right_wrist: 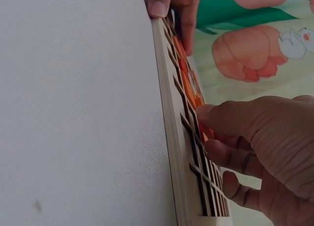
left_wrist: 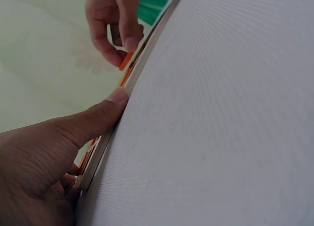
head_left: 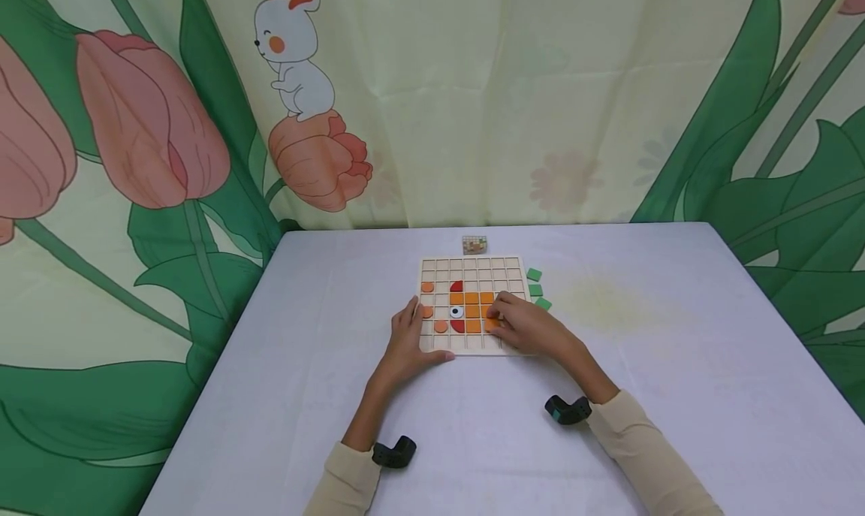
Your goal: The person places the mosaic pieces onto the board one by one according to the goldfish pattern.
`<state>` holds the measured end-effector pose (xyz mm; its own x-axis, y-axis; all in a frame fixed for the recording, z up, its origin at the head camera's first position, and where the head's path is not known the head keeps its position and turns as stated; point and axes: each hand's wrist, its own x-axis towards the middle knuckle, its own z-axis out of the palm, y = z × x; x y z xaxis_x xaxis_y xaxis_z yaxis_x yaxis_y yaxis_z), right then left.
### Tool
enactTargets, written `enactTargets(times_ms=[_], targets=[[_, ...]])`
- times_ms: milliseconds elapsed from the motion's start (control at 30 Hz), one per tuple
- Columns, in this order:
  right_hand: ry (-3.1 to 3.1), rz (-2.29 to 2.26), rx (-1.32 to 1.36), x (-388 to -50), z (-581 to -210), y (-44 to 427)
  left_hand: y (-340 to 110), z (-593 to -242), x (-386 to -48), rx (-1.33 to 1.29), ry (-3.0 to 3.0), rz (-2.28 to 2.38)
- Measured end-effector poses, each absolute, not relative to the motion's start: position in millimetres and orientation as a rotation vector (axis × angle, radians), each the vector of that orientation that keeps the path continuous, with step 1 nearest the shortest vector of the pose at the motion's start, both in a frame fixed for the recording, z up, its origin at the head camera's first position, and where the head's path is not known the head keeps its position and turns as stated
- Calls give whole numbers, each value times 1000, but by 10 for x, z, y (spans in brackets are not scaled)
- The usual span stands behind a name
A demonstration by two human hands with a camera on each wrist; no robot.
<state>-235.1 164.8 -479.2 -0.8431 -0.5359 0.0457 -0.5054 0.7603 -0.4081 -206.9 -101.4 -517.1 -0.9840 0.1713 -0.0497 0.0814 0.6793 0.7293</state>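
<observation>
A wooden grid board lies on the table. My left hand grips its near left corner, thumb along the front edge and fingers at the left side. Over the lower right of the pattern, my right hand pinches an orange square tile between thumb and finger. Several orange square tiles fill cells in the middle. Beside them are a round eye tile and two red curved tiles. Orange round tiles sit in cells toward the left. The right fingers cover some cells.
Green square tiles lie on the table right of the board. A small clear box or card with a coloured pattern stands behind the board. Each wrist wears a black camera. A printed curtain hangs behind the white table.
</observation>
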Motion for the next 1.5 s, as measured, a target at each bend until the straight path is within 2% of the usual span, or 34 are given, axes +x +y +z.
enactTargets(times_ms=[1500], targets=[[2832,-655,-845,-2363,-4798,1621,-1015,-5164,-2068,220,2781,1178]])
